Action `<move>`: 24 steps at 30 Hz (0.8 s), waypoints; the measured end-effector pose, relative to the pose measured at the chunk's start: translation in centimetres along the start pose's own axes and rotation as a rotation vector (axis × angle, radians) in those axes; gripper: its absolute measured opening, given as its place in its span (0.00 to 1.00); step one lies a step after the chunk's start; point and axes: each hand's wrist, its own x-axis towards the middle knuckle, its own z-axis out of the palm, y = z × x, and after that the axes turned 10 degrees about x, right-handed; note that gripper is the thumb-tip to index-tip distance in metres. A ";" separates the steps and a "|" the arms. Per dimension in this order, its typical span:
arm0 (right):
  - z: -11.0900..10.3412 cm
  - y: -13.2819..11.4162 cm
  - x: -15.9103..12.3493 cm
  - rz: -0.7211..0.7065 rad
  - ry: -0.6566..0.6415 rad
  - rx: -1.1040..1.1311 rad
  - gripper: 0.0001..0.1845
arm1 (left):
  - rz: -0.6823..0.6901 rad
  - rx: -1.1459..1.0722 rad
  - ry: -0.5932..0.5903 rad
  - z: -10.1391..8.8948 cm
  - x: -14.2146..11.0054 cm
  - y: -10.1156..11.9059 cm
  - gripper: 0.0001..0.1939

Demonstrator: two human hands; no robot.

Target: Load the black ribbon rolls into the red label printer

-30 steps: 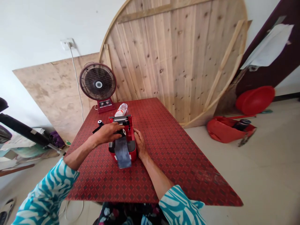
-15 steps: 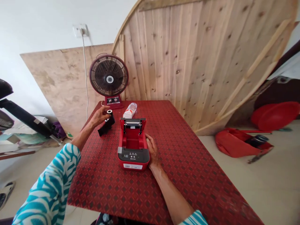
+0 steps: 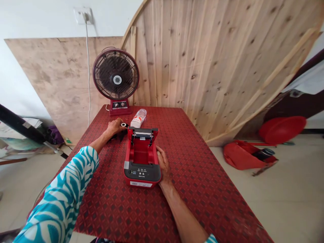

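1. Surface: red tabletop [image 3: 197,189] with a dark diamond pattern; a knotted pale-wood panel [image 3: 177,60] behind.
2. Red-and-black box-shaped device [image 3: 142,172]: on the tabletop, lid raised at its far end, red interior showing.
3. Right hand [image 3: 164,165]: lies along the device's right wall, touching; palm side hidden, so cannot tell whether it clamps or only braces.
4. Left hand [image 3: 115,127]: fingers at a black roll with a white core [image 3: 124,125], just beyond the device's far left corner. Whether they are closed on it, cannot tell.
5. Handling (judgement): keep the casing braced; take the roll by its ends – loose turns could unwind – and keep wrist clear of the lid.
6. Outward: clear plastic bottle [image 3: 138,118] lying behind the device; dark-red round fan [image 3: 116,77] standing beyond.
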 end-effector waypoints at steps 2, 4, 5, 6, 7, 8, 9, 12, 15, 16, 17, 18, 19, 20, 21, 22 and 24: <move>0.0 0.1 0.0 0.006 -0.001 -0.001 0.22 | 0.027 -0.063 0.002 -1.0 0.1 -1.0 0.23; -0.1 0.5 0.0 0.009 -0.008 0.001 0.23 | 0.043 -0.136 0.012 -2.4 -0.2 -2.6 0.25; -0.2 0.6 0.1 0.011 -0.011 0.006 0.23 | 0.046 -0.171 0.012 -3.1 -0.5 -3.4 0.25; -0.2 0.8 0.1 0.013 -0.011 0.014 0.23 | 0.048 -0.204 0.002 -3.6 -1.0 -4.2 0.25; -0.3 1.0 0.2 0.016 -0.008 0.022 0.24 | 0.050 -0.236 -0.018 -4.0 -1.5 -5.0 0.25; -0.3 1.2 0.3 0.017 -0.005 0.026 0.24 | 0.052 -0.266 -0.046 -4.3 -2.1 -5.6 0.25; -0.3 1.3 0.3 0.018 0.001 0.032 0.24 | 0.053 -0.296 -0.076 -4.3 -2.7 -6.0 0.25; -0.1 1.2 0.4 0.037 0.011 0.072 0.24 | 0.051 -0.374 -0.114 -3.3 -4.0 -6.2 0.28; 0.2 0.8 0.3 0.055 0.012 0.103 0.25 | 0.034 -0.436 -0.055 -2.1 -4.5 -5.4 0.29; 0.3 0.7 0.3 0.051 0.015 0.100 0.25 | 0.028 -0.454 -0.032 -1.9 -4.7 -5.1 0.29; 0.3 0.7 0.3 0.046 0.021 0.095 0.25 | 0.024 -0.472 -0.015 -1.9 -4.9 -4.9 0.28; 0.3 0.7 0.3 0.042 0.027 0.091 0.25 | 0.024 -0.490 -0.007 -2.2 -5.2 -4.7 0.28; 0.3 0.7 0.3 0.041 0.025 0.091 0.24 | 0.029 -0.509 -0.006 -2.7 -5.7 -4.5 0.28; 0.3 0.7 0.4 0.039 0.020 0.095 0.24 | 0.036 -0.527 -0.011 -3.4 -6.2 -4.4 0.30; 0.3 0.8 0.5 0.039 0.014 0.103 0.24 | 0.044 -0.540 -0.017 -4.4 -6.9 -4.3 0.31; 0.3 0.9 0.5 0.040 0.009 0.117 0.24 | 0.052 -0.555 -0.029 -5.6 -7.7 -4.0 0.33; 0.4 1.1 0.6 0.039 0.006 0.150 0.23 | 0.073 -0.607 -0.072 -8.0 -9.5 -2.9 0.35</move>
